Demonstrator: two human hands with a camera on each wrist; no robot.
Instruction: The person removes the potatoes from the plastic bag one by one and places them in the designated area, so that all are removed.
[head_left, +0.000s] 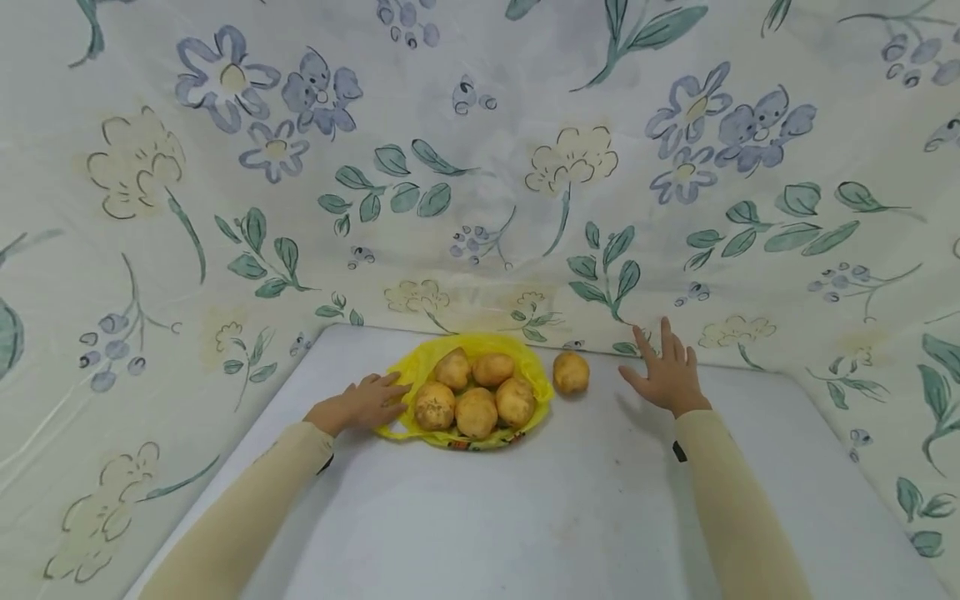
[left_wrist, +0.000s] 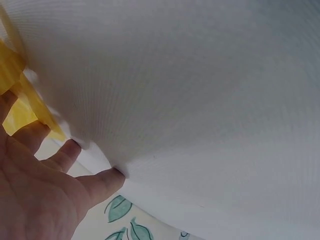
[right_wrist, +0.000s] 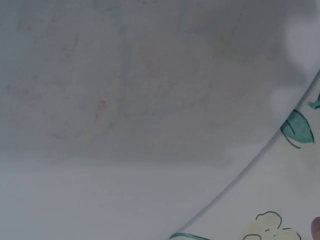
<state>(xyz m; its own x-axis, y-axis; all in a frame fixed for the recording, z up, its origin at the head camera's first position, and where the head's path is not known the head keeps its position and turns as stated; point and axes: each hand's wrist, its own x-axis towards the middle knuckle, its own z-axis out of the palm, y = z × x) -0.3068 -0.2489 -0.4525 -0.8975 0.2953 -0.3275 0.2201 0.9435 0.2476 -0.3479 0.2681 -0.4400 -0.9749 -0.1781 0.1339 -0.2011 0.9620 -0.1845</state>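
five potatoes (head_left: 476, 414) lie bunched on the yellow bag (head_left: 531, 367); the left hand (head_left: 369, 402), fingers spread, touches its left edge. a sixth potato (head_left: 571, 373) sits on the surface (head_left: 517, 517) between bag and right hand (head_left: 666, 379), whose fingers are spread.

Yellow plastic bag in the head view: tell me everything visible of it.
The yellow plastic bag looks thin and crumpled, with dark and red print along its near edge. It lies spread open on the white table, under and around five potatoes. The person's left grip touches its left side.
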